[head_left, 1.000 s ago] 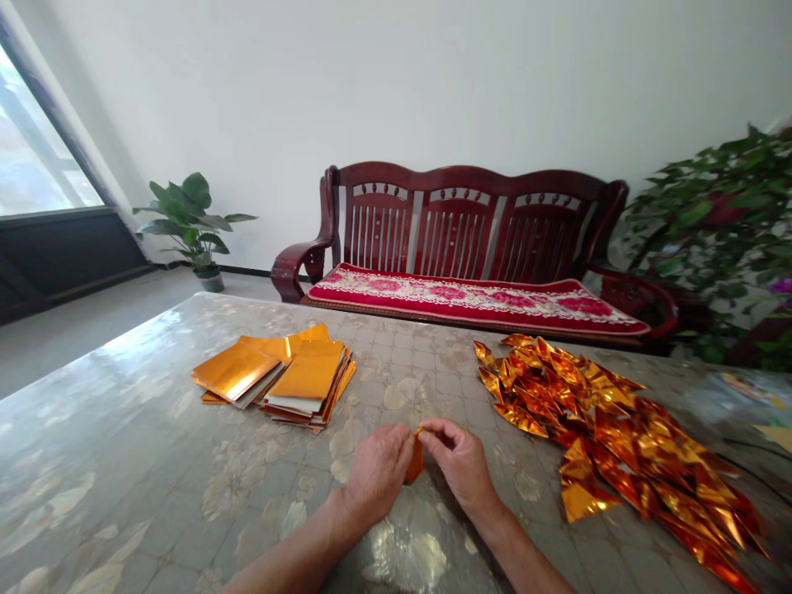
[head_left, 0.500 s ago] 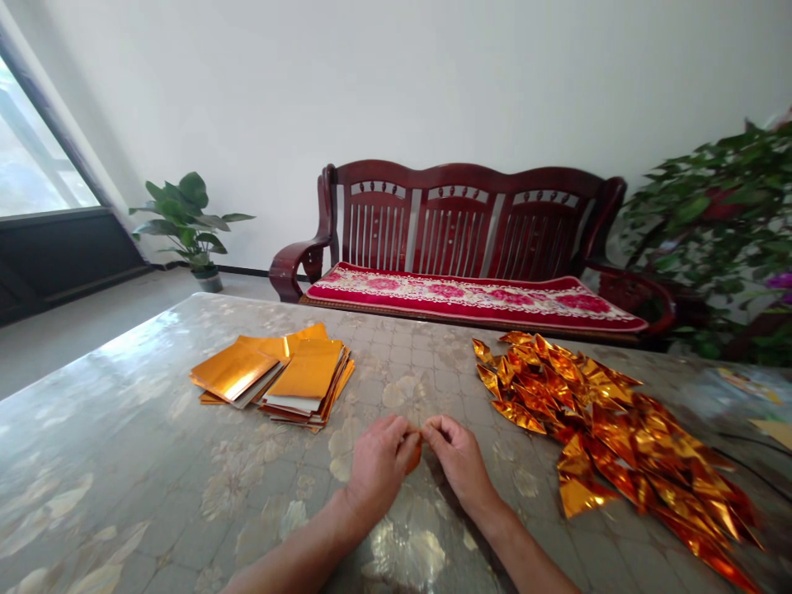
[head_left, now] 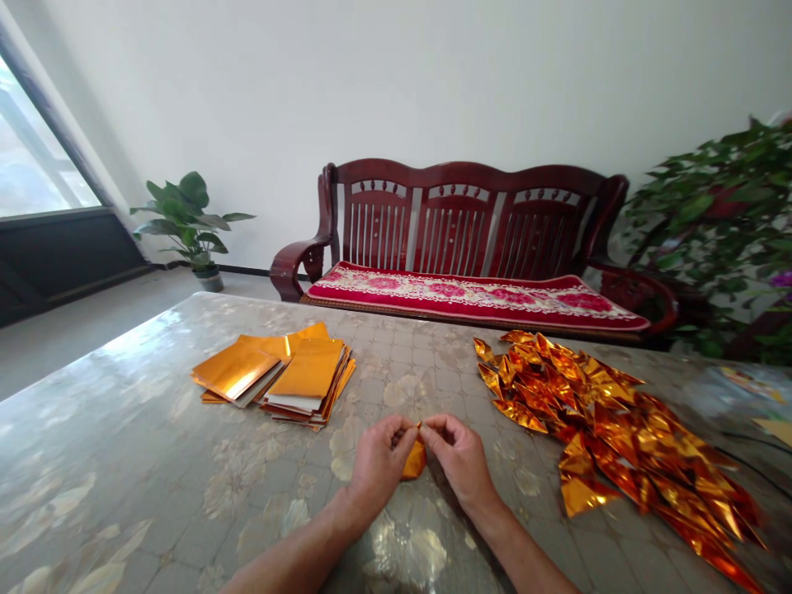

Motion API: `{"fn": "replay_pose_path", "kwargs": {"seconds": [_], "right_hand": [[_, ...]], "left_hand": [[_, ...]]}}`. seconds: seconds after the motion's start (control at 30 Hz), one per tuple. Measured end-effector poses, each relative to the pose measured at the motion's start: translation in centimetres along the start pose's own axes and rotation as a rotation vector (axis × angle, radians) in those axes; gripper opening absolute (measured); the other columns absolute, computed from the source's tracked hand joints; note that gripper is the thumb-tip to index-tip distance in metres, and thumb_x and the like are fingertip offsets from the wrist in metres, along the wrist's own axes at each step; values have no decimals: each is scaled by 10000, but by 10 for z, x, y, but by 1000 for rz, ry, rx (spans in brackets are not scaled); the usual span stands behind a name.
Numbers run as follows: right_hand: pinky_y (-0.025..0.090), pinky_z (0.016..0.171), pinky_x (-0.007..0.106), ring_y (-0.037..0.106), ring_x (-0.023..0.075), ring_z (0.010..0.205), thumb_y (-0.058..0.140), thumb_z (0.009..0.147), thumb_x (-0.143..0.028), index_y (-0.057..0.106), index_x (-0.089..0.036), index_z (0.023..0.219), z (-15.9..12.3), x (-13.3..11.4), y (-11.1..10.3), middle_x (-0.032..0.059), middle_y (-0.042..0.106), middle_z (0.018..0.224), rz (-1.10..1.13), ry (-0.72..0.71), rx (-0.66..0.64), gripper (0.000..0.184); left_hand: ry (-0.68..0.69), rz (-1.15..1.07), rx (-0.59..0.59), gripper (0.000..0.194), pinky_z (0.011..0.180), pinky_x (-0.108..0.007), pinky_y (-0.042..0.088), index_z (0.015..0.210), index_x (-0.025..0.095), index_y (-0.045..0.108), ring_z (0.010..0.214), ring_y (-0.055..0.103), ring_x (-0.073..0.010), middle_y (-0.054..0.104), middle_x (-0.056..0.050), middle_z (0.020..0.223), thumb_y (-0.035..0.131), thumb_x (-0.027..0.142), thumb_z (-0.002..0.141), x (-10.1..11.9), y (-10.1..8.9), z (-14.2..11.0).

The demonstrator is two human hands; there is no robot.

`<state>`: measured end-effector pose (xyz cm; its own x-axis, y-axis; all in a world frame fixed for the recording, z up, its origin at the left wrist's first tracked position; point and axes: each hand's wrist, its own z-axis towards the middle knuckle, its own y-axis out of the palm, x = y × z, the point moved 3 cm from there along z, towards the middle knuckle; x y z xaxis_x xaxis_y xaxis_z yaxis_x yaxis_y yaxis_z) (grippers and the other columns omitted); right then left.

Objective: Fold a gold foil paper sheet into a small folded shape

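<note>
Both hands meet over the near middle of the table and pinch one piece of gold foil paper (head_left: pixel 414 462). My left hand (head_left: pixel 382 455) is closed on its left side, thumb and fingertips at the top edge. From the right, my right hand (head_left: pixel 459 458) pinches the same top edge, its fingertips almost touching the left ones. The paper's lower part hangs below the fingers; much of it is hidden. To the left lies a loose stack of flat gold foil sheets (head_left: pixel 308 369). A heap of folded gold foil pieces (head_left: pixel 575 388) spreads out on the right.
The table (head_left: pixel 154 462) has a patterned, glossy cover. Behind it stands a dark red wooden bench (head_left: pixel 458 210) with a red floral cushion (head_left: pixel 470 290). A clear plastic bag (head_left: pixel 730 396) and a dark cable lie at the right. Potted plants (head_left: pixel 191 219) flank the bench.
The fingers have shifted slightly on the gold foil paper, and more of its lower part shows beneath them. The stack and the heap look unchanged.
</note>
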<state>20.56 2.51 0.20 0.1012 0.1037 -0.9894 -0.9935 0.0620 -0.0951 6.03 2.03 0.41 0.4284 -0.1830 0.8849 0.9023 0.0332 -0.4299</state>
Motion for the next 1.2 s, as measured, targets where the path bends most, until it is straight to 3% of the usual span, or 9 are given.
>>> {"fn": "replay_pose_path", "kwargs": {"seconds": [0.13, 0.3, 0.47, 0.57, 0.8, 0.93, 1.07, 1.2], "right_hand": [[482, 630, 268, 592, 172, 651, 649, 786, -379, 680, -172, 752, -2, -4, -2, 34, 669, 703, -162, -124, 53, 211], [470, 652, 258, 583, 155, 678, 578, 876, -282, 660, -201, 762, -7, -11, -3, 22, 638, 737, -388, -377, 78, 163], [477, 743, 287, 598, 172, 776, 532, 921, -199, 670, -206, 870, -14, -19, -2, 39, 649, 791, -617, -649, 73, 147], [485, 765, 298, 594, 178, 796, 496, 931, -155, 682, -197, 974, -19, -23, 0, 51, 652, 808, -701, -743, 54, 195], [512, 762, 310, 599, 190, 833, 424, 941, -120, 659, -194, 1183, -24, -26, 6, 74, 653, 877, -822, -778, 2, 345], [518, 795, 331, 602, 209, 881, 401, 945, -124, 640, -162, 1216, -25, -23, 9, 98, 667, 937, -928, -810, -16, 363], [511, 805, 341, 613, 212, 873, 409, 947, -139, 641, -160, 1221, -27, -21, 10, 108, 681, 939, -960, -831, -8, 359], [506, 801, 312, 633, 191, 856, 419, 929, -123, 680, -200, 1160, -24, -20, 3, 82, 698, 917, -788, -784, -21, 357]], "left_hand": [[-15, -13, 0, 242, 607, -207, 406, 739, 164, 668, 640, 587, -126, 661, 2, 682, 532, 318, 867, 3, 0, 0], [-24, -28, 8, 229, 579, -197, 388, 696, 157, 649, 599, 560, -112, 634, 12, 638, 523, 283, 840, 2, 3, 2], [-43, -47, 16, 231, 566, -196, 363, 669, 152, 630, 583, 525, -104, 585, 28, 601, 517, 276, 827, 1, 5, 2], [-61, -79, 24, 245, 569, -198, 362, 663, 147, 628, 590, 517, -107, 570, 29, 593, 521, 294, 827, 1, 3, 2], [-137, -269, -6, 298, 586, -210, 390, 723, 139, 655, 622, 510, -118, 587, 17, 636, 551, 399, 824, -5, 3, 6], [-187, -312, -25, 336, 531, -207, 347, 675, 148, 603, 557, 437, -100, 498, 44, 566, 547, 450, 812, -12, 5, 9], [-181, -252, -37, 341, 524, -211, 328, 632, 157, 566, 537, 415, -97, 458, 52, 536, 527, 444, 810, -11, 3, 11], [-110, -126, -13, 292, 558, -215, 333, 614, 154, 572, 574, 453, -106, 486, 38, 560, 508, 364, 805, -5, -2, 11]]}}
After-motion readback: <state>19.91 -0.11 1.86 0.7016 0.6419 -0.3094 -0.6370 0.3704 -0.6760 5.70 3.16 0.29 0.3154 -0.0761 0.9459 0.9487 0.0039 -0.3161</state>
